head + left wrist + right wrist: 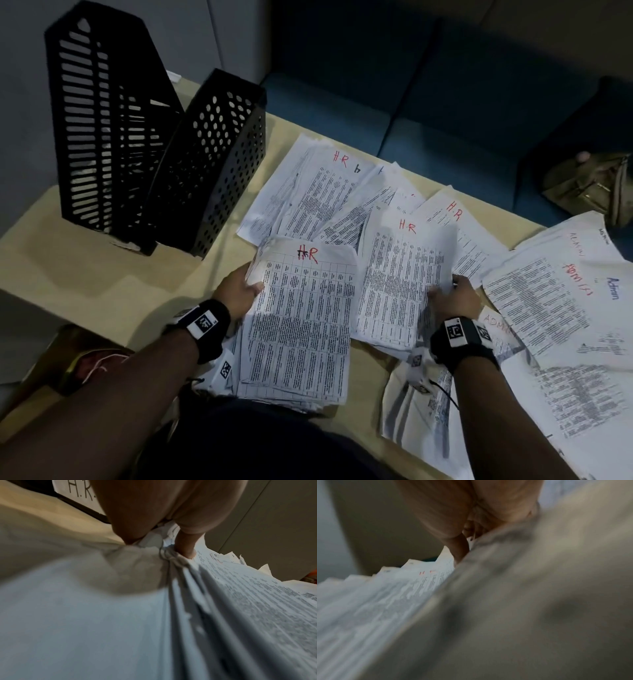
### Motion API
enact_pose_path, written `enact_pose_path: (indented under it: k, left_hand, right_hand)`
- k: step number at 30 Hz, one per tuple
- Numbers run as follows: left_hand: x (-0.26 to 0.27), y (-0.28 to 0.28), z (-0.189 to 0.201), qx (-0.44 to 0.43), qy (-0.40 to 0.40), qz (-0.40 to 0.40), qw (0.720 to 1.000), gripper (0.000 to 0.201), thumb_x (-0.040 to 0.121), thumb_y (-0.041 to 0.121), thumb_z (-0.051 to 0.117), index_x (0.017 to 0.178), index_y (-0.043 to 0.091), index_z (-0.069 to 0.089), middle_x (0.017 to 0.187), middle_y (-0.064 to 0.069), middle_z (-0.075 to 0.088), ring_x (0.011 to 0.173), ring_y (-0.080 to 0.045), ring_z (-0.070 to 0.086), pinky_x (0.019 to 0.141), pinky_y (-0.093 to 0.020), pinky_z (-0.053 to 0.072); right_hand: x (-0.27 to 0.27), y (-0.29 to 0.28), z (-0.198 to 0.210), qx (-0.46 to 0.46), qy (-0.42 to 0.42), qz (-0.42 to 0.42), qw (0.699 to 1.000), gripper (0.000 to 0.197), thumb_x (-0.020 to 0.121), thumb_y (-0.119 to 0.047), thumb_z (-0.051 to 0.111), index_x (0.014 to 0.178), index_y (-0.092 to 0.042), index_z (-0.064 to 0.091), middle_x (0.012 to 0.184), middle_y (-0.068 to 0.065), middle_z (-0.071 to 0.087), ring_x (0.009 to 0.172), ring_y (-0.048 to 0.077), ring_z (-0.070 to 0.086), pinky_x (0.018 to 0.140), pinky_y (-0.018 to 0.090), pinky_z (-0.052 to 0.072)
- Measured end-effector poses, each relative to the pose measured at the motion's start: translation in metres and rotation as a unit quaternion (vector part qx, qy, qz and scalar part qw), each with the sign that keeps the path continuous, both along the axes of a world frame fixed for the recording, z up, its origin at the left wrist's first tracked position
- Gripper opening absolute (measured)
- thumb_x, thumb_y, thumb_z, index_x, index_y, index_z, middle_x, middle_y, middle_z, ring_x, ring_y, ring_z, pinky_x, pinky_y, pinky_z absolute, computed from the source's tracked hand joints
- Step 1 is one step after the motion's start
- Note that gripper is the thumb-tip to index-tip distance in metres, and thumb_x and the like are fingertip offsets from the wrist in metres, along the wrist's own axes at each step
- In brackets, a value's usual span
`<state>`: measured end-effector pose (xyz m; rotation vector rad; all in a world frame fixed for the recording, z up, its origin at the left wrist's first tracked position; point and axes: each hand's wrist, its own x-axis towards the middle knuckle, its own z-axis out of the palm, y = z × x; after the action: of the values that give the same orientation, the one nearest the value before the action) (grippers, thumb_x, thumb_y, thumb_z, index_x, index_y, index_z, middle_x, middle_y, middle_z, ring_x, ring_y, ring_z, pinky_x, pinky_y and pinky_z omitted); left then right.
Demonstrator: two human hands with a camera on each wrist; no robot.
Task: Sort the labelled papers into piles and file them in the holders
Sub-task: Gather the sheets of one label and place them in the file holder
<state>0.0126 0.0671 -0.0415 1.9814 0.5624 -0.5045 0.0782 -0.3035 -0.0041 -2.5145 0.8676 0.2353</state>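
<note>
My left hand (241,289) grips the left edge of a thick stack of printed sheets (301,329) headed "HR" in red, thumb on top; the left wrist view shows the thumb (186,545) pressing the stack (240,601) with fingers underneath. My right hand (452,294) pinches the right edge of another "HR" sheet (400,277), lifted beside the stack; that sheet (385,601) shows blurred in the right wrist view. More "HR" papers (322,192) lie fanned out behind. "Admin" papers (561,294) lie to the right. Two black mesh file holders (113,137) (212,164) stand at the table's left.
The beige table (85,274) has bare surface in front of the holders. A dark blue sofa (428,102) runs behind the table, with an olive bag (592,185) on it at the right. More loose sheets (428,404) lie under my right wrist.
</note>
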Motion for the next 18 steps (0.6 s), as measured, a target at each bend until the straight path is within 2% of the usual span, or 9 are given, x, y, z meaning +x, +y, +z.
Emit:
enact_pose_path:
  k: [5, 7, 8, 10, 12, 13, 15, 16, 18]
  left_hand:
    - [-0.001, 0.0, 0.0, 0.015, 0.003, -0.001, 1.0, 0.042, 0.094, 0.021, 0.055, 0.136, 0.023, 0.048, 0.129, -0.005, 0.061, 0.114, -0.027, 0.057, 0.099, -0.037, 0.044]
    - [-0.001, 0.0, 0.0, 0.022, 0.004, -0.004, 1.0, 0.043, 0.094, 0.022, 0.054, 0.136, 0.023, 0.047, 0.129, -0.005, 0.061, 0.114, -0.027, 0.057, 0.097, -0.035, 0.044]
    - [-0.001, 0.0, 0.001, 0.021, 0.006, -0.003, 1.0, 0.043, 0.095, 0.022, 0.054, 0.137, 0.023, 0.047, 0.129, -0.005, 0.061, 0.113, -0.026, 0.057, 0.096, -0.035, 0.043]
    - [-0.002, 0.001, 0.001, 0.015, 0.007, 0.002, 1.0, 0.043, 0.096, 0.022, 0.053, 0.138, 0.022, 0.045, 0.133, -0.006, 0.058, 0.118, -0.026, 0.054, 0.098, -0.034, 0.041]
    - [-0.003, 0.001, 0.001, 0.008, 0.01, 0.013, 1.0, 0.043, 0.097, 0.021, 0.05, 0.14, 0.019, 0.043, 0.137, -0.006, 0.054, 0.124, -0.027, 0.05, 0.098, -0.031, 0.037]
    - [-0.004, 0.001, 0.001, 0.005, 0.012, 0.021, 1.0, 0.042, 0.098, 0.019, 0.049, 0.14, 0.017, 0.042, 0.137, -0.007, 0.054, 0.125, -0.027, 0.049, 0.095, -0.029, 0.036]
    - [-0.004, 0.001, 0.004, -0.004, 0.016, 0.036, 0.999, 0.041, 0.099, 0.017, 0.046, 0.14, 0.015, 0.042, 0.138, -0.008, 0.053, 0.125, -0.027, 0.048, 0.093, -0.027, 0.033]
    - [-0.005, 0.001, 0.004, -0.009, 0.015, 0.041, 0.999, 0.041, 0.1, 0.017, 0.046, 0.14, 0.015, 0.042, 0.139, -0.008, 0.052, 0.126, -0.028, 0.048, 0.094, -0.027, 0.033]
    - [-0.005, 0.0, 0.003, -0.012, 0.014, 0.048, 0.999, 0.041, 0.1, 0.017, 0.045, 0.141, 0.015, 0.041, 0.14, -0.008, 0.051, 0.128, -0.028, 0.046, 0.097, -0.029, 0.032]
  right_hand:
    - [-0.005, 0.005, 0.002, -0.134, -0.018, 0.128, 0.982, 0.036, 0.08, -0.015, 0.066, 0.113, -0.005, 0.06, 0.118, 0.017, 0.049, 0.105, 0.039, 0.053, 0.083, 0.05, 0.048]
    - [-0.005, 0.009, 0.001, -0.145, -0.048, 0.161, 0.975, 0.032, 0.08, -0.01, 0.065, 0.11, -0.001, 0.061, 0.118, 0.019, 0.049, 0.106, 0.04, 0.051, 0.08, 0.048, 0.047]
    - [-0.005, 0.012, 0.002, -0.115, -0.061, 0.165, 0.978, 0.03, 0.081, -0.007, 0.063, 0.11, 0.0, 0.06, 0.119, 0.021, 0.05, 0.105, 0.041, 0.053, 0.079, 0.045, 0.047]
    - [0.0, 0.015, 0.005, -0.022, -0.064, 0.132, 0.989, 0.029, 0.084, -0.008, 0.059, 0.113, -0.002, 0.056, 0.112, 0.023, 0.057, 0.097, 0.04, 0.058, 0.074, 0.039, 0.046]
    - [0.004, 0.012, 0.01, 0.032, -0.05, 0.08, 0.995, 0.036, 0.085, -0.016, 0.057, 0.12, -0.008, 0.049, 0.099, 0.02, 0.066, 0.088, 0.037, 0.064, 0.07, 0.035, 0.048]
    - [0.007, 0.008, 0.013, 0.043, -0.062, 0.064, 0.995, 0.036, 0.084, -0.019, 0.056, 0.118, -0.01, 0.048, 0.094, 0.019, 0.068, 0.085, 0.036, 0.065, 0.07, 0.037, 0.051]
    - [0.013, 0.001, 0.025, 0.045, -0.109, 0.036, 0.992, 0.024, 0.082, -0.021, 0.057, 0.103, -0.011, 0.051, 0.084, 0.018, 0.067, 0.076, 0.035, 0.065, 0.067, 0.039, 0.053]
    - [0.016, -0.002, 0.033, 0.048, -0.127, 0.02, 0.991, 0.02, 0.082, -0.021, 0.059, 0.098, -0.01, 0.052, 0.08, 0.017, 0.065, 0.073, 0.034, 0.064, 0.063, 0.037, 0.05]
    - [0.02, -0.009, 0.046, 0.065, -0.139, -0.01, 0.988, 0.02, 0.083, -0.016, 0.062, 0.099, -0.004, 0.056, 0.08, 0.017, 0.062, 0.072, 0.034, 0.062, 0.062, 0.032, 0.043]
